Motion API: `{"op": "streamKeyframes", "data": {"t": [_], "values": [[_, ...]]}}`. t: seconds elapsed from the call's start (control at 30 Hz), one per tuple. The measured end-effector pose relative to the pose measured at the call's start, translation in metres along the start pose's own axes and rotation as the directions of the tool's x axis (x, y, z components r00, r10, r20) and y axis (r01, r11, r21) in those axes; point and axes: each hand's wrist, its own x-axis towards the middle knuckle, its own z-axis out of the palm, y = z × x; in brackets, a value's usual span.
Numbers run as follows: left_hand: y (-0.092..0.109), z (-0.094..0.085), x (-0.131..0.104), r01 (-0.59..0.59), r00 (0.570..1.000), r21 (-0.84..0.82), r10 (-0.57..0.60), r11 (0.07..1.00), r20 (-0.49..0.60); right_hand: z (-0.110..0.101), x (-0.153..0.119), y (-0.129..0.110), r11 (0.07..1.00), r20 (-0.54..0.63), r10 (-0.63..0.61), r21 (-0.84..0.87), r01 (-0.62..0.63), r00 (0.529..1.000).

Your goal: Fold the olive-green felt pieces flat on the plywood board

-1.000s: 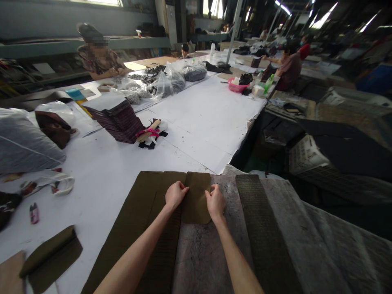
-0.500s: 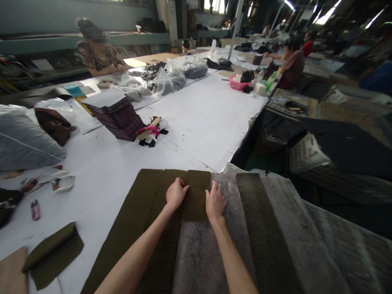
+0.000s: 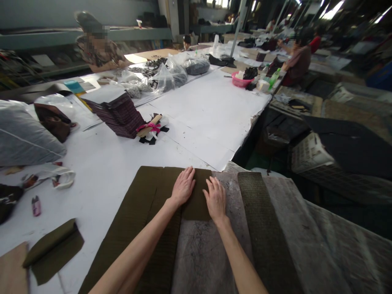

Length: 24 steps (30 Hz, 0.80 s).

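Observation:
My left hand (image 3: pixel 183 186) lies flat, fingers stretched forward, on the seam between the wide row of olive pieces (image 3: pixel 137 212) and a smaller olive fabric piece (image 3: pixel 199 206). Near the right edge of that smaller piece is my right hand (image 3: pixel 215 199), its fingers apart and slightly bent, with nothing held. Beneath is a worn grey board (image 3: pixel 211 253). A long dark olive strip (image 3: pixel 269 228) of stacked pieces runs along the board to the right of my right hand.
A maroon stack (image 3: pixel 118 114) stands on the white table (image 3: pixel 196 130) beside tied scraps (image 3: pixel 151 130). Pink snips (image 3: pixel 36 206) and a folded olive piece (image 3: pixel 53 249) lie at left. A pink basket (image 3: pixel 241 81) is farther back. People sit at the far sides.
My left hand has opened from a pinch and flattened over the seam, a little further right and forward. The fingers of my right hand have spread slightly. The view has shifted a little.

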Motion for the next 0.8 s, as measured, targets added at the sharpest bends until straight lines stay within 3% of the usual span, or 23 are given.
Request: {"op": "streamKeyframes", "data": {"t": [0.1,0.33,0.5,0.67,0.8], "values": [[-0.005,0.012,0.001,-0.074,0.994,0.087,0.067,0.993,0.083,0.009,-0.003,0.005,0.998,0.067,-0.055,-0.039,0.058,0.996],[-0.007,0.021,-0.004,-0.053,0.995,0.134,0.04,0.99,0.093,0.017,-0.007,0.008,0.998,0.102,-0.049,-0.044,0.054,0.994],[-0.012,0.003,0.002,-0.002,0.998,-0.063,0.006,0.998,0.065,0.011,-0.007,0.012,0.999,0.042,-0.03,0.036,0.028,0.999],[-0.02,-0.026,-0.006,0.221,0.968,-0.178,-0.238,0.959,-0.081,-0.004,-0.003,0.009,0.993,-0.037,0.006,0.119,-0.002,0.999],[-0.02,-0.032,-0.021,0.184,0.982,-0.129,-0.188,0.974,-0.023,-0.012,0.005,0.003,0.997,0.035,0.034,0.069,-0.037,0.999]]}}
